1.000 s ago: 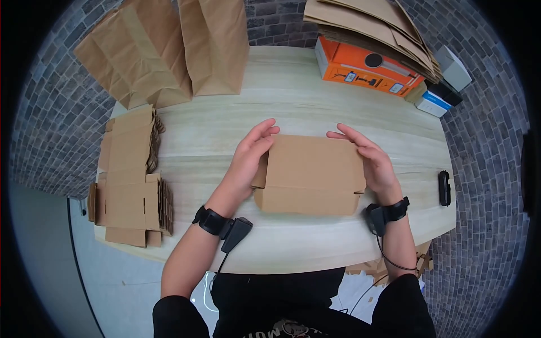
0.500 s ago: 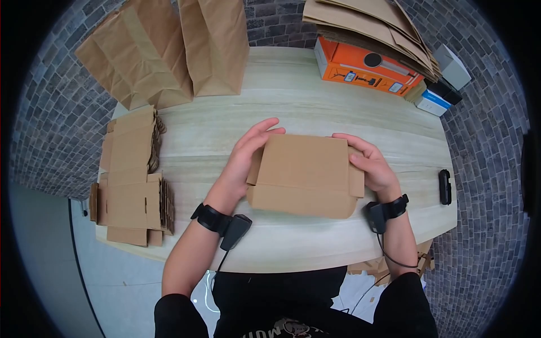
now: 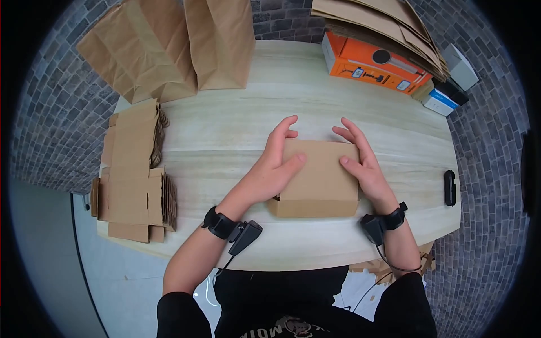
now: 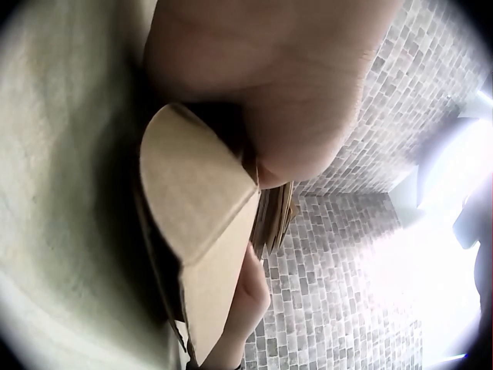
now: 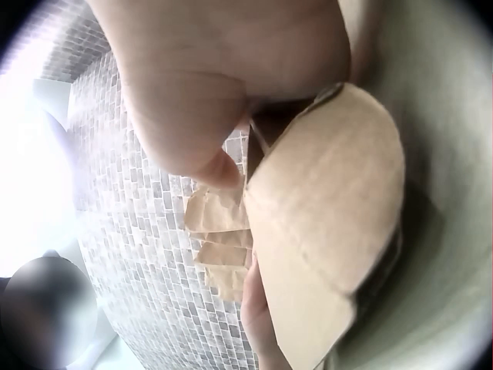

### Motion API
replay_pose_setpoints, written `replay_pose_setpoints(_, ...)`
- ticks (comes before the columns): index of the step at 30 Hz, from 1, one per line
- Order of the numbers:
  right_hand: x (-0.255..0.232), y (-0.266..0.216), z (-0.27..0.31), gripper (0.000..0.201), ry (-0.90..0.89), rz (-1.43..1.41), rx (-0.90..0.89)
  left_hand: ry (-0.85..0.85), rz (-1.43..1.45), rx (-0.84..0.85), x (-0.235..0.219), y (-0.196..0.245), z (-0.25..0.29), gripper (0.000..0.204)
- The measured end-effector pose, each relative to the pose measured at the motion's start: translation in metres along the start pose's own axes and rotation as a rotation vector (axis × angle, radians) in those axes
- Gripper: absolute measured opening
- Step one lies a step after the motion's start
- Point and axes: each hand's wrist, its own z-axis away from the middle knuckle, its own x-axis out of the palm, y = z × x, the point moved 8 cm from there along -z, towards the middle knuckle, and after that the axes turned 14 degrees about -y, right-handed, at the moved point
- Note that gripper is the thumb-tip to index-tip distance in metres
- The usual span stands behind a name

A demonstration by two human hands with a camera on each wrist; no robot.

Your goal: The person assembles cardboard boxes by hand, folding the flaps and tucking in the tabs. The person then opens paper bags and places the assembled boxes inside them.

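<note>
A brown cardboard box (image 3: 319,179) lies in front of the person, its top panel level and its front flap angled down toward the person. The left hand (image 3: 270,174) holds the box's left side, thumb on the top panel, its fingers reaching past the far corner. On the opposite side the right hand (image 3: 371,173) grips it likewise, with its thumb on the top near the right edge. Rounded side flaps stand out at the front corners, one flap (image 4: 189,185) in the left wrist view and another flap (image 5: 331,185) in the right wrist view.
Flattened cardboard boxes (image 3: 132,191) are stacked at the table's left. Paper bags (image 3: 220,50) stand at the back left. Folded cardboard (image 3: 383,28) rests on an orange box (image 3: 366,65) at the back right, beside small boxes (image 3: 439,103). A black case (image 3: 449,188) lies near the right edge.
Both thumbs have moved onto the top panel. The left hand has shifted right over the box, and the side flap seen at the right half a second ago is now out of sight.
</note>
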Motion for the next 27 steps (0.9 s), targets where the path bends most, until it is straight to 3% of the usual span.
replay_pose_setpoints(3,-0.005,-0.004,-0.001,0.052,0.01,0.158,-0.06,-0.054,0.009,0.04,0.001,0.006,0.003,0.075)
replay_pose_setpoints(5,-0.007,0.013,-0.002,0.043,-0.101,-0.07,0.093,-0.072,-0.023,0.139,0.002,0.014,0.005,0.087)
replay_pose_setpoints(9,-0.021,0.013,-0.004,0.034,-0.048,-0.297,0.054,-0.202,0.047,0.164,0.01,0.021,0.006,0.106)
replay_pose_setpoints(11,-0.021,0.016,0.001,0.033,-0.098,-0.454,0.166,-0.211,-0.499,0.282,0.02,0.041,0.013,0.126)
replay_pose_setpoints(15,-0.019,0.016,0.004,0.034,-0.114,-0.51,0.229,-0.222,-0.569,0.31,0.035,0.064,0.022,0.134)
replay_pose_setpoints(18,-0.019,0.02,0.006,0.035,-0.123,-0.56,0.277,-0.245,-0.705,0.425,0.047,0.078,0.029,0.133)
replay_pose_setpoints(20,-0.018,0.022,0.008,0.037,-0.161,-0.523,0.324,-0.168,-0.859,0.476,0.05,0.085,0.033,0.113)
replay_pose_setpoints(21,-0.017,0.019,0.008,0.037,-0.158,-0.52,0.325,-0.168,-0.856,0.479,0.05,0.082,0.031,0.113)
replay_pose_setpoints(23,-0.008,0.011,0.009,0.047,-0.181,-0.527,0.313,-0.09,-1.149,0.374,0.049,0.066,0.024,0.088)
replay_pose_setpoints(24,-0.007,0.012,0.009,0.047,-0.185,-0.525,0.315,-0.085,-1.148,0.372,0.049,0.063,0.023,0.088)
replay_pose_setpoints(26,-0.012,0.001,0.002,0.059,-0.173,-0.789,0.015,-0.049,-0.556,0.309,0.03,0.054,0.021,0.065)
replay_pose_setpoints(27,-0.013,-0.002,0.001,0.069,-0.187,-0.726,-0.059,-0.042,-0.556,0.305,0.03,0.056,0.022,0.065)
